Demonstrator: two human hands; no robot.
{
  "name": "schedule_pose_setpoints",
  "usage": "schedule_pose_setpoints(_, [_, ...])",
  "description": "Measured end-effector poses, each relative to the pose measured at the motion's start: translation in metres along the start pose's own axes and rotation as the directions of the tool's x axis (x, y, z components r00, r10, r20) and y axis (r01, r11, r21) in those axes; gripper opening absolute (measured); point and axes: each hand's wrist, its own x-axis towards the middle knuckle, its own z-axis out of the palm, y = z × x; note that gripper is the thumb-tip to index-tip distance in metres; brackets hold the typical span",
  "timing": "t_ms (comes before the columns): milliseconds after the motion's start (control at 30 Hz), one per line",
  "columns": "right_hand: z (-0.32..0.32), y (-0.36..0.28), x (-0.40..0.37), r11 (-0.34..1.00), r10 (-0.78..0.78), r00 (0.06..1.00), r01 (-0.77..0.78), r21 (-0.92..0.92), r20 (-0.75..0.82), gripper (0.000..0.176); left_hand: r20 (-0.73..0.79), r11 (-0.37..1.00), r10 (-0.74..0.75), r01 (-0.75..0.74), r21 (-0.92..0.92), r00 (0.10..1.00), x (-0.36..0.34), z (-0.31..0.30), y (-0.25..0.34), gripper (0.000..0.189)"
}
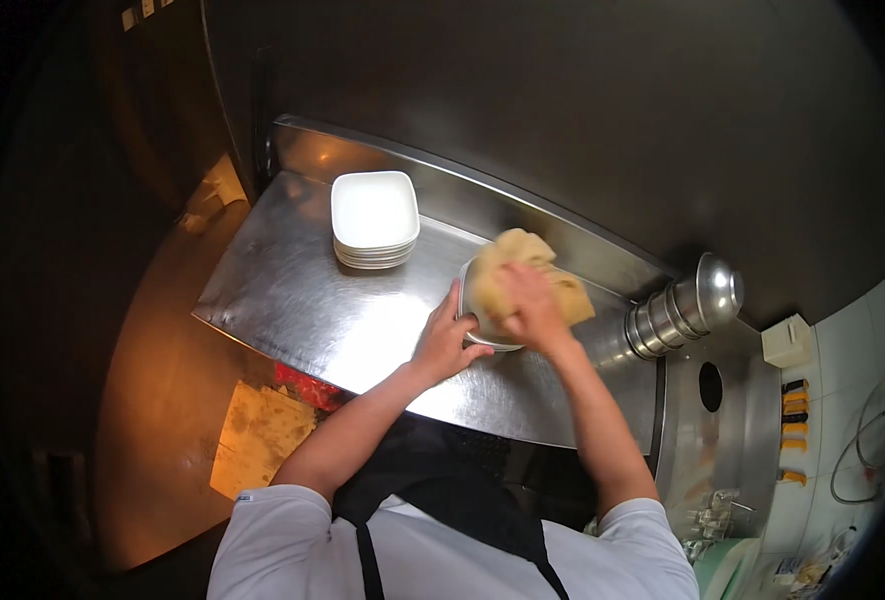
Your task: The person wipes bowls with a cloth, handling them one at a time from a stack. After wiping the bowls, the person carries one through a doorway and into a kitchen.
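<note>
A commercial kitchen is shown. A stainless steel counter point(313, 300) with a raised steel backsplash point(433, 175) is set against a dark wall, and a stack of white square dishes point(375, 210) is kept on it. Nested steel bowls point(688, 305) are laid on their side nearby. A plate point(466, 290) is covered by a cloth point(523, 250), a dark apron point(443, 500) is worn, and white wall tiles point(853, 340) are seen at the right

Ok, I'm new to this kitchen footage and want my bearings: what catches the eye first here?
At the middle of the steel counter, the left hand grips a white dish by its rim while the right hand presses a tan cloth into it. Behind them to the left stands a stack of square white dishes. At the right edge, nested steel cups lie on their side.
</note>
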Motion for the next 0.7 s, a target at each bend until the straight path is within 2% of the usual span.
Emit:
schedule_pose_setpoints(33, [0.017,0.001,0.002,0.989,-0.138,0.947,0.15,-0.018,0.29,0.058,0.03,0.998,0.061,-0.061,-0.028,0.998,0.003,-0.006,0.004,0.042])
schedule_pose_setpoints(133, [0.037,0.005,0.001,0.994,0.035,0.932,-0.071,0.089,0.361,0.062,0.027,0.994,0.097,-0.095,-0.055,0.995,0.007,-0.014,-0.004,0.04])
schedule_pose_setpoints(233, [0.034,0.006,0.003,0.997,0.077,0.908,-0.066,-0.041,0.412,0.062,0.043,0.992,0.124,-0.123,-0.022,0.991,0.009,-0.014,-0.005,0.037])
schedule_pose_setpoints(267, [0.029,0.008,0.007,0.993,0.1,0.899,-0.062,-0.103,0.426,0.061,-0.006,0.992,0.129,-0.129,0.015,0.992,0.01,-0.011,-0.003,0.037])
schedule_pose_setpoints(333, [0.026,0.012,0.004,0.973,0.106,0.928,-0.022,-0.229,0.357,0.059,-0.094,0.988,0.135,-0.126,0.091,0.986,0.005,-0.006,0.003,0.038])
schedule_pose_setpoints(400, [0.022,0.007,-0.001,0.942,0.094,0.968,-0.011,-0.335,0.232,0.053,-0.101,0.991,0.11,-0.101,0.086,0.989,0.003,-0.003,0.002,0.039])
schedule_pose_setpoints(500, [0.009,-0.009,-0.008,0.961,0.208,0.972,-0.182,-0.209,0.11,0.041,-0.133,0.99,0.116,-0.104,0.095,0.984,0.003,0.002,-0.001,0.039])
schedule_pose_setpoints(600, [0.016,-0.041,-0.022,0.872,0.367,0.925,-0.304,-0.385,0.099,0.036,-0.147,0.997,0.074,-0.068,0.045,0.986,0.0,0.009,-0.002,0.037])
schedule_pose_setpoints(633, [0.024,-0.044,-0.028,0.904,0.356,0.934,-0.346,-0.253,-0.006,0.04,-0.15,0.999,0.049,-0.047,0.02,0.988,0.0,0.012,-0.003,0.036])
schedule_pose_setpoints(667, [0.028,-0.036,-0.03,0.864,0.502,0.865,-0.502,0.031,0.01,0.041,-0.156,0.997,0.074,-0.072,0.019,0.985,0.001,0.013,-0.005,0.036])
schedule_pose_setpoints(700, [0.027,-0.031,-0.029,0.729,0.624,0.778,-0.612,0.308,0.071,0.042,-0.162,0.995,0.101,-0.098,0.022,0.982,0.002,0.011,-0.006,0.035])
